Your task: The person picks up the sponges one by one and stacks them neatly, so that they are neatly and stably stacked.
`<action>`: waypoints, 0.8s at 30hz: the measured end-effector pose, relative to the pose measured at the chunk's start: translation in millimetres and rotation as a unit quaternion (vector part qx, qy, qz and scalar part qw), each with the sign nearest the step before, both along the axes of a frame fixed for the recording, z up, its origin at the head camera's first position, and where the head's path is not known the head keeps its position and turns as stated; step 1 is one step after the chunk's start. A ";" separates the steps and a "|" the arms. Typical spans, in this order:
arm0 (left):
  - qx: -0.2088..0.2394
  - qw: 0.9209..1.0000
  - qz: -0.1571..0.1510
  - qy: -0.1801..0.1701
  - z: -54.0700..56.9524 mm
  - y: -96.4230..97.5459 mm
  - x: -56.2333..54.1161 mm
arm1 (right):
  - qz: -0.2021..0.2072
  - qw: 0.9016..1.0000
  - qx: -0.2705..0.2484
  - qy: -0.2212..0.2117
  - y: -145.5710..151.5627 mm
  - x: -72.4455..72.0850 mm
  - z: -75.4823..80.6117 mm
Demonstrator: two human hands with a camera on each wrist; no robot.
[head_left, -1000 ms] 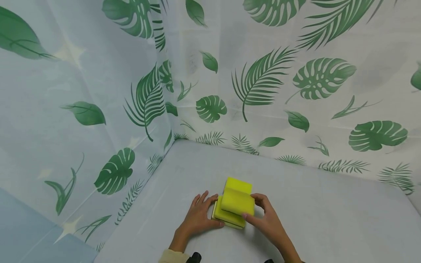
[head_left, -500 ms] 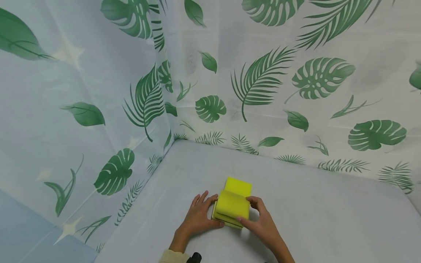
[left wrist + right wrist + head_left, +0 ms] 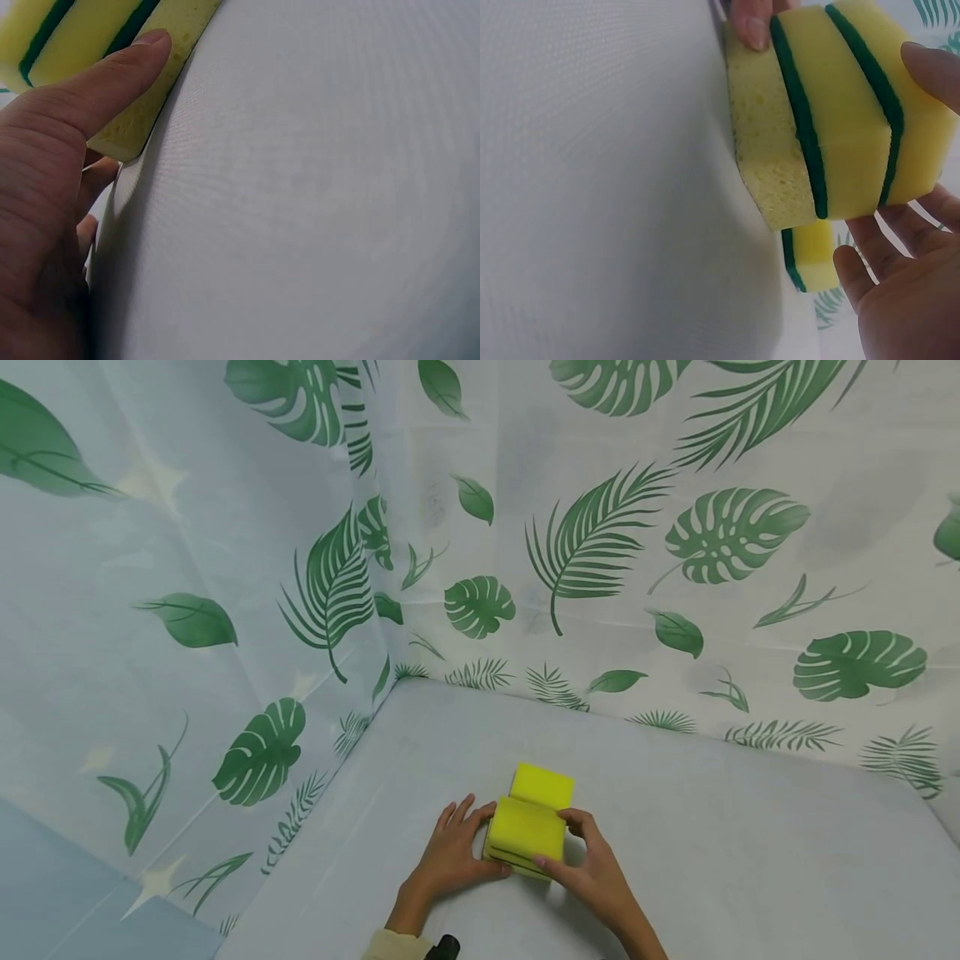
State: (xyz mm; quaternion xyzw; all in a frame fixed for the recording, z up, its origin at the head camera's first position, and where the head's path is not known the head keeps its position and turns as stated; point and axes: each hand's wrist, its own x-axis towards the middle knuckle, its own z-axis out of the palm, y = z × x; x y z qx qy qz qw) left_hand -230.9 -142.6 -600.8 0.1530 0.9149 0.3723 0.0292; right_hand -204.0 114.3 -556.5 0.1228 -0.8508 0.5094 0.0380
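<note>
Both bent wide, the left hand [image 3: 453, 853] pinches the low sponge [image 3: 765, 135] on the table [image 3: 712, 843] and the right hand [image 3: 598, 865] pinches the top sponge [image 3: 527, 827] on the middle sponge [image 3: 840, 112], so line them up neatly, then gently let go.

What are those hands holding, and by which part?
The left hand holds the bottom sponge, the right hand the top sponge, each with its thumb on the near side.
</note>
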 end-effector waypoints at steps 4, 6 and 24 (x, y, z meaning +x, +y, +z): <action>-0.004 1.000 0.001 0.000 0.4 0.0 -0.3 | -0.002 1.000 0.002 0.000 -0.3 0.2 -1.2; -0.005 1.000 0.002 -0.001 0.9 0.0 -0.2 | -0.002 1.000 0.000 -0.007 -0.7 0.3 -1.0; -0.011 1.000 -0.005 0.006 2.7 -0.1 1.5 | 0.004 0.997 -0.058 0.041 50.2 -35.9 4.4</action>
